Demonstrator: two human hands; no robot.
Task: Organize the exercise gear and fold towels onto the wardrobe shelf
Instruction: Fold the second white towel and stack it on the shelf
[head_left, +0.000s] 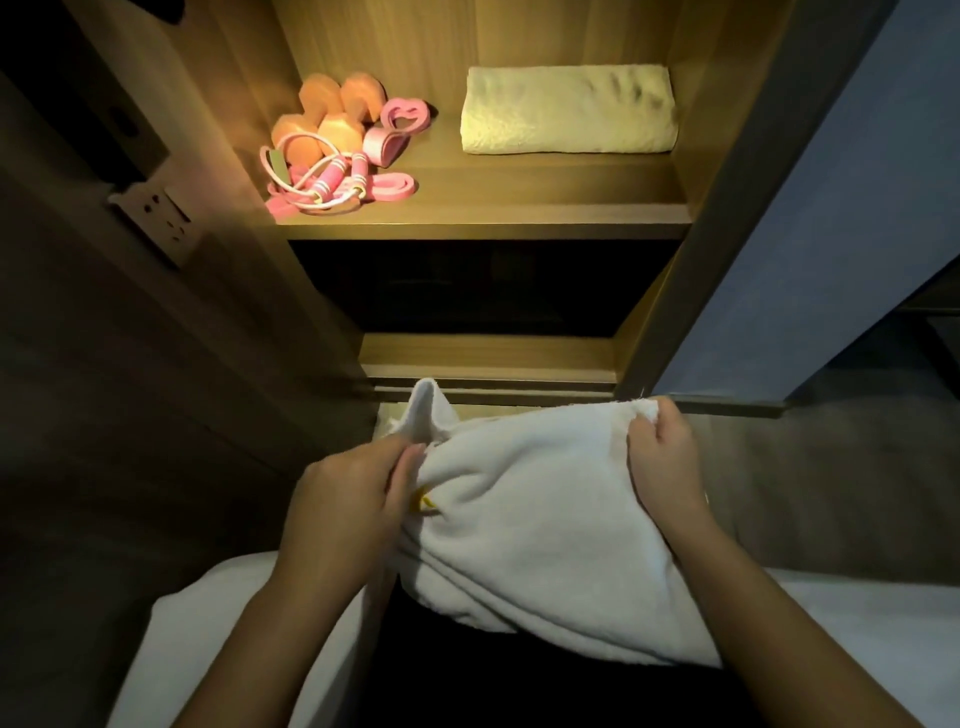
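the person is working on the towel-folding step, holding a white towel (540, 519) low in front of the body, below the open wardrobe. the left hand (348, 504) is pinching a bunched part of the towel's left edge, thumb and fingers curled tight on the cloth, with 1 corner poking up just beyond the knuckles. the right hand (665, 462) is gripping the far right corner, fingers wrapped round the hem. between the 2 hands the cloth is sagging and creasing, not yet squared, so the fold seems to be at an early stage. up on the lit wardrobe shelf (519, 187) the gear is already sitting in a group on the left: 2 orange dumbbells (337, 130), a pink jump rope (332, 174) and a pink resistance band (382, 146), all touching one another. 1 folded cream towel (566, 109) is lying on the right of that shelf, apart from the gear. the next move is probably calling for pulling the top edge taut, matching the corners into a neat fold, then laying the towel on or beside the folded one, where room is looking tight.
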